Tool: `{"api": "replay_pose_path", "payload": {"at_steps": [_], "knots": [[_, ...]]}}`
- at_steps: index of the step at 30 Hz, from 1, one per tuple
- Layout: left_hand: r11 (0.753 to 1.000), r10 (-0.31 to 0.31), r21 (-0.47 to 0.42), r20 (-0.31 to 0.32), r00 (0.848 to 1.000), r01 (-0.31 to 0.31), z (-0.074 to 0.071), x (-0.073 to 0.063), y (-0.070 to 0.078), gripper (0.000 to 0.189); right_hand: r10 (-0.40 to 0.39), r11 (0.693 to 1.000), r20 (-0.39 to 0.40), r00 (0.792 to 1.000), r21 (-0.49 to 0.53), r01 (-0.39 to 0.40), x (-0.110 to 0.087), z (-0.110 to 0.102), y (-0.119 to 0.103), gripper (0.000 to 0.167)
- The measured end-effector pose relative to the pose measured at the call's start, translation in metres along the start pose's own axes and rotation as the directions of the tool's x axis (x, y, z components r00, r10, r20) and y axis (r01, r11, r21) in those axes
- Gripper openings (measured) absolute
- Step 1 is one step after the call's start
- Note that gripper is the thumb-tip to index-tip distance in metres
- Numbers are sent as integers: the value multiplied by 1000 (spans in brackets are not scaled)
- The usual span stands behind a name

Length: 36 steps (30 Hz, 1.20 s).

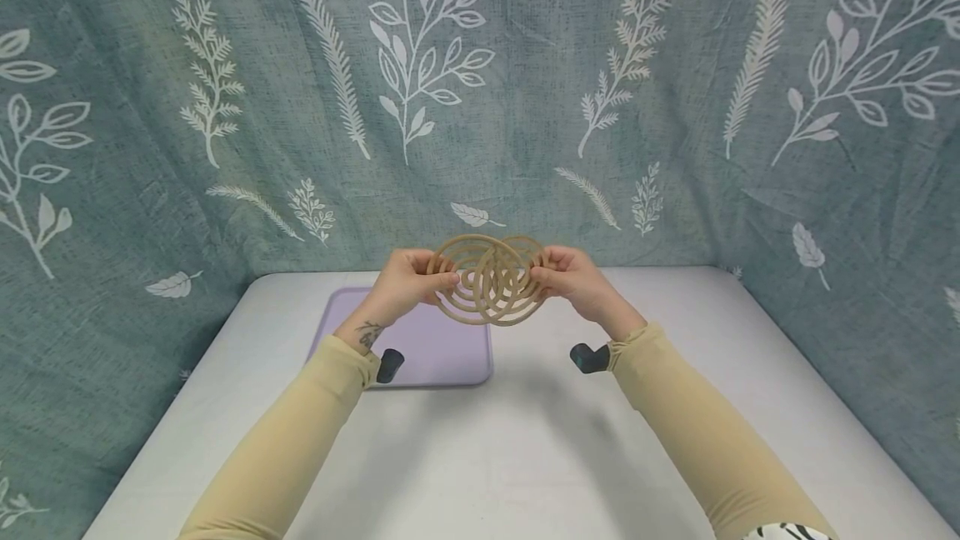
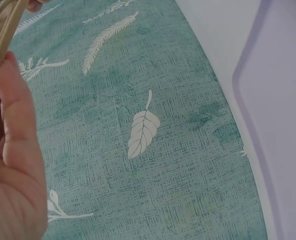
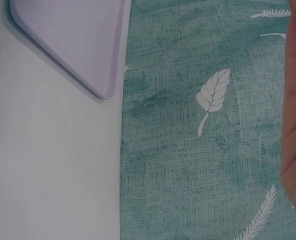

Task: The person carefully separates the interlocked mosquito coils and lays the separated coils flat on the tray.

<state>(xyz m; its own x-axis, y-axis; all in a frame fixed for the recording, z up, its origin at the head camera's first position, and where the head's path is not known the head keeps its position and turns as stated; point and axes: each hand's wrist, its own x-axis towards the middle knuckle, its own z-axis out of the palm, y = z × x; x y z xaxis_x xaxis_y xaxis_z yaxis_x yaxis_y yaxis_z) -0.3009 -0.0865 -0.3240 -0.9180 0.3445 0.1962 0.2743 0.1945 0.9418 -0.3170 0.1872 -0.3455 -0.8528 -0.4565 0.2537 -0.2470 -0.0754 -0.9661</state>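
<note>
Two overlapping tan discs of concentric rings, which look like wooden trivets (image 1: 491,282), are held up in the air above the far part of the table. Whether they are joined cannot be told. My left hand (image 1: 405,280) pinches the left side, its thumb on the near face and fingers behind. On the opposite side, my right hand (image 1: 581,280) grips the rim between thumb and fingers. The left wrist view catches a tan edge (image 2: 3,42) beside the left thumb. Only a sliver of the right hand (image 3: 295,125) shows in the right wrist view.
A lilac tray (image 1: 442,357) lies on the white table (image 1: 510,457), left of centre and partly behind the left forearm. A green curtain (image 1: 525,107) with white leaf prints hangs behind the table and along both sides.
</note>
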Motion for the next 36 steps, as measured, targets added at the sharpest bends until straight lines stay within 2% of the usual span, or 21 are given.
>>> {"api": "replay_pose_path", "payload": {"at_steps": [6, 11, 16, 21, 25, 28, 32, 36], "knots": [[1000, 8, 11, -40, 999, -7, 1, 1, -1, 20, -3, 1000, -49, 999, -24, 2, 0, -3, 1, 8], [1000, 24, 9, -86, 996, -24, 2, 2, -2, 22, -71, 996, -62, 996, -62, 67, 0, -3, -1, 13], [998, 68, -9, -124, 990, -69, 3, 2, -1, 19, -137, 986, -81, 987, -109, 128, 1, -1, -5, 15], [995, 92, -10, -155, 984, -95, 3, 1, 1, 18, -172, 975, -109, 979, -164, 153, 1, 2, -9, 4], [995, 88, -26, -170, 981, -94, 3, 1, 1, 20, -181, 970, -133, 974, -188, 154, 1, 3, -12, 10], [995, 79, -51, -189, 979, -90, 3, 2, 0, 22, -185, 972, -157, 970, -177, 157, 1, 3, -13, 6], [991, 63, -99, -219, 974, -86, 4, 2, -1, 24, -202, 976, -187, 961, -123, 181, 1, 3, -11, 14], [986, 61, -133, -277, 959, -101, 6, 3, 0, 26, -229, 973, -231, 946, -42, 226, 2, 3, -9, 16]]}}
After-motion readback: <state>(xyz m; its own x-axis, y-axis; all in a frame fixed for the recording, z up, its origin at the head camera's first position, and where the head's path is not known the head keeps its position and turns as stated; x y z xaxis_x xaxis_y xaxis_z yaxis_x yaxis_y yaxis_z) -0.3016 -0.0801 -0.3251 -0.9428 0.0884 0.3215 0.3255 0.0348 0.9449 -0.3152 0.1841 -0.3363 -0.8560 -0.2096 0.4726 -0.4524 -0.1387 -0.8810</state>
